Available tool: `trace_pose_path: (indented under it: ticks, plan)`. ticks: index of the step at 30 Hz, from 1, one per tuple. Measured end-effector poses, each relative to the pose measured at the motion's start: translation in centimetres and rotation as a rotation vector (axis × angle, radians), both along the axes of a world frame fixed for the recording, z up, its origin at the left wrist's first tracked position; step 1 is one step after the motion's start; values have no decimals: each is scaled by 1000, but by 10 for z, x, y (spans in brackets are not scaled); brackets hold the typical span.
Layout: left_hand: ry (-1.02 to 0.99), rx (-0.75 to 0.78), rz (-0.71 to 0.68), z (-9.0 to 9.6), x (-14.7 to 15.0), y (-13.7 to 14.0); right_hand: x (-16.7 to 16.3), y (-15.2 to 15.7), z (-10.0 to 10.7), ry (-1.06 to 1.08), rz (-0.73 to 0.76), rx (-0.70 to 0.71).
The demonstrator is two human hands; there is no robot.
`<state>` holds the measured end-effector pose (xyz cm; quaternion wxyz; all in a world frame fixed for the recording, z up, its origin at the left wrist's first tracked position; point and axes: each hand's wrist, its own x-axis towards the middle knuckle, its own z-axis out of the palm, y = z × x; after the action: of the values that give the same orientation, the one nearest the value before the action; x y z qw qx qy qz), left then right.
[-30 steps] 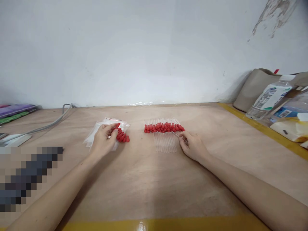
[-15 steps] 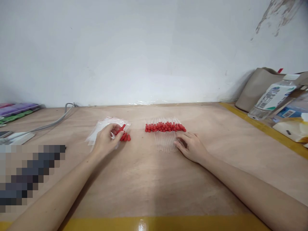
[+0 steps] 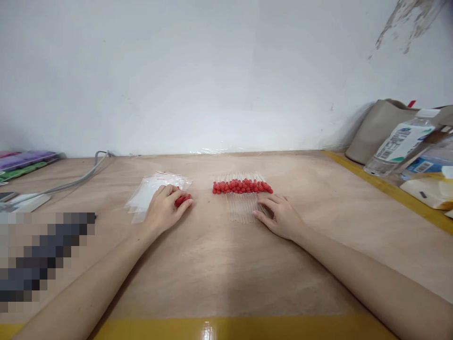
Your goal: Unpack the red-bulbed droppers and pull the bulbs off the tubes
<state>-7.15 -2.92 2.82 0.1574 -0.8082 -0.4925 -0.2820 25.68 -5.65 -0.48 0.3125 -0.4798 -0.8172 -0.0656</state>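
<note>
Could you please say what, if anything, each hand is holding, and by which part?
The left hand curls around red pieces; the right hand is at the edge of clear strips. Whether either grips anything, or by which part, cannot be told.

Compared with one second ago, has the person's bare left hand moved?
Yes, rightward. Judged against the flat, clear plastic bags, the left hand has shifted right, its thumb tip now about level with their right-hand edge.
</note>
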Motion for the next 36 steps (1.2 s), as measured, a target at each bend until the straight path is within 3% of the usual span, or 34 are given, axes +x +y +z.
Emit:
trace_pose_path:
  ticks: [4, 9, 14, 22, 28, 36]
  plan:
    - [-30, -9, -10, 4, 15, 0, 1, 2, -2, 4, 40, -27]
    - [-49, -182, -18, 14, 46, 24, 4, 2, -2, -5, 60, -26]
    - [32, -316, -113, 23, 68, 48, 6, -1, 1, -3, 31, -43]
    - [-51, -335, -325, 13, 72, 61, 4, 0, 2, 31, 50, -74]
    - [-240, -344, -294, 7, 68, 61, 4, 0, 2, 40, 40, -84]
    - [-651, -234, -117, -5, 67, 43, 5, 2, -1, 67, 72, -41]
